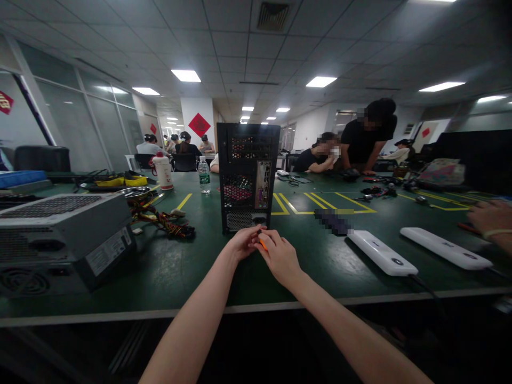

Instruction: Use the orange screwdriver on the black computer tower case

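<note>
A black computer tower [236,166] stands upright on the green table, its back with ports, vents and a power socket facing me. Both hands meet just in front of its lower edge. In my right hand [280,255] the fingers are closed around a small orange-handled tool [263,244], mostly covered, perhaps a screwdriver. My left hand [245,242] is closed in a pinch at the tool's dark end, and its fingertips touch or nearly touch those of the right. What the left fingers hold is too small to make out.
Two stacked power supplies [64,234] sit at the left, with bundled cables [172,221] beside them. A water bottle [204,176] and a white flask [163,172] stand behind. White power strips [382,253] lie at the right, near another person's hand [492,218].
</note>
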A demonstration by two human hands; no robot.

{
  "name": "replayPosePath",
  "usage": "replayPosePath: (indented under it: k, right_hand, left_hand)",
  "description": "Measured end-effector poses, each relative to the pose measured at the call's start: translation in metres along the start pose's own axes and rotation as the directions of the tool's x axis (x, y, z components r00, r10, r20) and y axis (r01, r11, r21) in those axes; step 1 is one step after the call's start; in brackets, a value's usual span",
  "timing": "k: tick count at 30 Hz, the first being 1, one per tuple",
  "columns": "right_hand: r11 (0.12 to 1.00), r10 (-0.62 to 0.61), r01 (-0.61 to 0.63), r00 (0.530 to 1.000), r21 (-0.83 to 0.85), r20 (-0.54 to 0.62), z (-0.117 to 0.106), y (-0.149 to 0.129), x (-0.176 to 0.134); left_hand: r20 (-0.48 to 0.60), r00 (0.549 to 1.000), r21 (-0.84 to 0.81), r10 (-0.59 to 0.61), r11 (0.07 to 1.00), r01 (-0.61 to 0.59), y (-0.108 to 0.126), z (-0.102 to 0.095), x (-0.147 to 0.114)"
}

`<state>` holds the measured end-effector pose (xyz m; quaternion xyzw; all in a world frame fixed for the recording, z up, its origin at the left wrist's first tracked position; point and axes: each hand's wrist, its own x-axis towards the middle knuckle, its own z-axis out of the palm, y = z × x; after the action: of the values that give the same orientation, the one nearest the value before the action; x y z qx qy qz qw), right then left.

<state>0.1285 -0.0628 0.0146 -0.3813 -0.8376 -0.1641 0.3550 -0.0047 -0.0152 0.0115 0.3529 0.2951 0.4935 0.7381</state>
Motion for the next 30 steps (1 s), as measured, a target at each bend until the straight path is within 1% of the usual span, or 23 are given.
replayPosePath:
  k: [3, 5, 7, 10, 12, 15, 19, 24, 26, 28, 30]
  right_hand:
    - [1.000, -0.009, 0.008, 1.000, 0.026, 0.009, -0.002, -0.001, -0.001]
    - [0.998, -0.045, 0.044, 0.999, 0.039, 0.010, -0.003, -0.002, -0.001]
    - [0.994, -0.103, 0.102, 0.995, 0.028, 0.020, -0.002, -0.003, -0.001]
    - [0.985, -0.171, 0.172, 0.984, -0.029, 0.042, 0.000, -0.003, -0.002]
    - [0.978, -0.186, 0.190, 0.981, -0.084, 0.050, 0.001, -0.003, -0.002]
    - [0.966, -0.197, 0.202, 0.979, -0.162, 0.045, 0.002, -0.003, -0.002]
    - [0.962, -0.188, 0.188, 0.982, -0.198, 0.023, 0.003, -0.004, -0.002]
    - [0.981, -0.137, 0.139, 0.990, -0.136, 0.026, -0.001, -0.008, -0.001]
    - [0.980, -0.167, 0.168, 0.986, -0.106, 0.024, -0.002, -0.010, -0.001]
    - [0.967, -0.243, 0.244, 0.970, -0.078, 0.024, -0.003, -0.011, 0.000]
    - [0.942, -0.329, 0.331, 0.944, -0.060, 0.035, -0.002, -0.010, 0.000]
  left_hand:
    - [0.005, 1.000, 0.014, 0.019, 1.000, -0.019, -0.001, -0.002, 0.000]
    - [-0.001, 0.999, 0.028, 0.045, 0.999, -0.045, -0.002, -0.003, 0.001]
    - [-0.031, 0.998, 0.054, 0.063, 0.997, -0.061, -0.003, -0.004, 0.001]
    - [-0.102, 0.993, 0.121, 0.058, 0.992, -0.045, -0.003, -0.002, -0.002]
    - [-0.127, 0.991, 0.154, 0.050, 0.988, -0.030, -0.002, 0.001, -0.004]
    - [-0.156, 0.986, 0.168, 0.067, 0.985, -0.041, -0.003, 0.005, -0.005]
    - [-0.271, 0.952, 0.193, 0.140, 0.977, -0.089, -0.006, 0.004, 0.001]
    - [-0.363, 0.897, 0.252, 0.253, 0.953, -0.167, -0.009, -0.006, 0.012]
    - [-0.388, 0.872, 0.280, 0.300, 0.939, -0.199, -0.010, -0.011, 0.015]
    - [-0.388, 0.856, 0.296, 0.342, 0.926, -0.236, -0.010, -0.013, 0.015]
    - [-0.368, 0.850, 0.311, 0.378, 0.911, -0.270, -0.009, -0.013, 0.015]
